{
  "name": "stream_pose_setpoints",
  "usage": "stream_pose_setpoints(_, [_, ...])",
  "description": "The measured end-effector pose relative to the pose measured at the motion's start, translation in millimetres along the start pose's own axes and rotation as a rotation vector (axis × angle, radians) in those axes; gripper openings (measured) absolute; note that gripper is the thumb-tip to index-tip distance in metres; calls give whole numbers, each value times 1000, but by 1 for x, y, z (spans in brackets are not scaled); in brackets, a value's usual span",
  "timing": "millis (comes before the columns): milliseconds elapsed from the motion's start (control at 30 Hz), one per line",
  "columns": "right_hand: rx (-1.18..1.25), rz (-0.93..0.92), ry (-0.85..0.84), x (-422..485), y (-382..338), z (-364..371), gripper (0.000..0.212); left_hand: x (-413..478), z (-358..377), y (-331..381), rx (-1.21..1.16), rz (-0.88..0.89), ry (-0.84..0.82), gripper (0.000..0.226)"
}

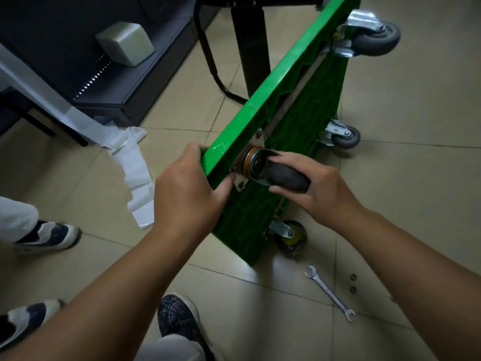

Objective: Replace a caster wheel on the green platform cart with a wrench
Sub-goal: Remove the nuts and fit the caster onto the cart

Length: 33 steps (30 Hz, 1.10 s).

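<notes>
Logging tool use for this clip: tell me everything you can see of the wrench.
The wrench is a slim, silvery, metal-looking spanner with an open fork at each end. It lies flat on the tiled floor, to the right of the tipped green cart. It is set diagonally, one end toward the cart's lowest caster, the other toward the viewer. Nothing but the floor touches it. Two small nut-like pieces lie beside it, apart.
</notes>
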State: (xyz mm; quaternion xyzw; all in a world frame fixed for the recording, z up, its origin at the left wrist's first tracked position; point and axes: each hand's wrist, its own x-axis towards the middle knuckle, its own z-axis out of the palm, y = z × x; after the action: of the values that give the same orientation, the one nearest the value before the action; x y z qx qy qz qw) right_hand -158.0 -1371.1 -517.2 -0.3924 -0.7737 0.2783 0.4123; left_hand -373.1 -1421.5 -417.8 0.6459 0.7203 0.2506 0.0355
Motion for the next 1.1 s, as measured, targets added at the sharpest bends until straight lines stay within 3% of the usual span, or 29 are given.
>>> stream_pose_setpoints(100, [325, 244, 78, -6, -10, 10, 48, 3, 0, 6, -6, -35, -11, 49])
stream_pose_setpoints(233, [584, 367, 246, -14, -22, 24, 42, 4, -1, 6, -17, -51, -22, 51])
stream_pose_setpoints(633, [556, 385, 239, -22, -21, 18, 37, -2, -5, 11, -3, 66, -36, 61])
stream_pose_setpoints(733, [623, 582, 533, -45, 14, 24, 33, -3, -4, 11, 0, 56, -41, 60])
stream_pose_setpoints(800, [514, 801, 702, -74, 45, 33, 24, -3, -3, 11, 0, 57, -39, 60])
stream_pose_setpoints(833, [417, 902, 705, -92, 59, 38, 21, -3, -3, 11, 1, 59, -38, 60])
stream_pose_setpoints(967, [55, 1119, 489, -166, 99, 53, 36, -4, -1, 9, -7, 61, -32, 59])
stream_pose_setpoints(1100, [-138, 1195, 444, -215, 109, 49, 37, -4, 2, 7, 8, 71, -10, 58])
